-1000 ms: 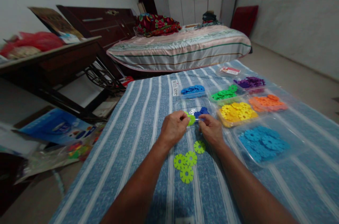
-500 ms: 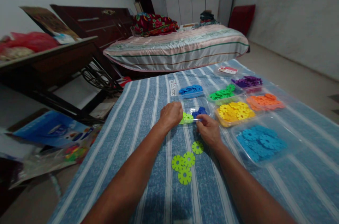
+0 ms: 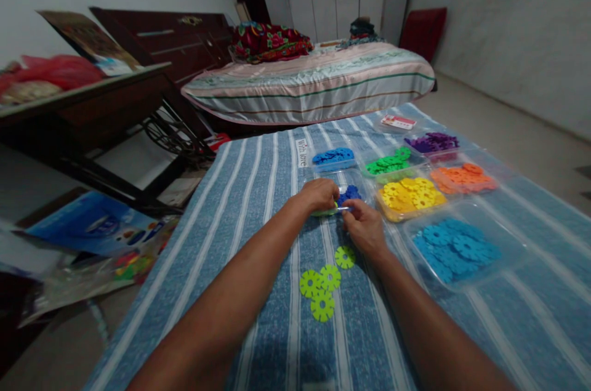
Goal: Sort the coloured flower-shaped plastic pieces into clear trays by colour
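My left hand (image 3: 319,195) reaches into a clear plastic tray (image 3: 351,177) and covers lime-green gear discs whose edge shows under the fingers (image 3: 324,213). Dark blue discs (image 3: 349,194) lie in the same tray, just right of that hand. My right hand (image 3: 365,227) rests at the tray's near edge with fingers curled on its rim. Several lime-green discs (image 3: 322,287) lie joined on the blue striped cloth (image 3: 258,194) in front of both hands.
Clear trays hold blue (image 3: 333,157), green (image 3: 392,164), purple (image 3: 433,142), yellow (image 3: 409,191), orange (image 3: 464,176) and light blue discs (image 3: 455,246) to the right. A mattress (image 3: 309,86) lies beyond; a dark table (image 3: 83,111) and packaging (image 3: 92,225) sit at the left.
My left hand has moved right and forward into the tray, lowering the green discs it held a second ago. My right hand has stayed at the tray's edge.
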Tool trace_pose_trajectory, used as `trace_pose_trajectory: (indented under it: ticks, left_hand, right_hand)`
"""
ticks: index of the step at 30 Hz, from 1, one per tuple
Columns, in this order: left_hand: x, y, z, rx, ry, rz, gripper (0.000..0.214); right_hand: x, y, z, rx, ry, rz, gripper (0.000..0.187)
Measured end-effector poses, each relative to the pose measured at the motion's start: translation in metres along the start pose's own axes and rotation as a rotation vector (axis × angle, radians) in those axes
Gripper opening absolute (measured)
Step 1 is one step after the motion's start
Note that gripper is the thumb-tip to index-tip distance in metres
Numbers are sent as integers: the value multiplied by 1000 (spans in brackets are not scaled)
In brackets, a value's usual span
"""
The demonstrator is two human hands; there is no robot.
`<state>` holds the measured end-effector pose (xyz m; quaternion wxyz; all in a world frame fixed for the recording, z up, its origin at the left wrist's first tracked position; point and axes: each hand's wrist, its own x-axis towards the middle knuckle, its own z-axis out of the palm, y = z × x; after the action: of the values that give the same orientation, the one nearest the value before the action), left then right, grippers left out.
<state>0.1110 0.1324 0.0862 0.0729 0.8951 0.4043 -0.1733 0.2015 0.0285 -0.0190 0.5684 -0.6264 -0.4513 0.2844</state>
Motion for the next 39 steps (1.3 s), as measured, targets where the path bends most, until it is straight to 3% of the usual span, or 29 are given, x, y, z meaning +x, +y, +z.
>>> trace_pose_trajectory:
  ticks: [14, 24, 28, 33, 39]
  left_hand:
    - [8, -6, 2, 65, -57, -7, 24]
    - [15, 1, 4, 26, -62, 4, 20]
    - [18, 2, 10, -36, -16, -11, 20]
    - [26, -3, 20, -261, 170, -45, 16]
    - [34, -12, 26, -309, 220, -62, 19]
  right_hand:
    - [0, 0, 0, -17, 1, -6, 27]
    - [0, -1, -1, -29, -8, -6, 26]
    - [0, -1, -1, -17, -14, -6, 26]
    - [0, 0, 0, -23, 2, -17, 26]
    - [0, 1, 0, -17, 8, -11, 28]
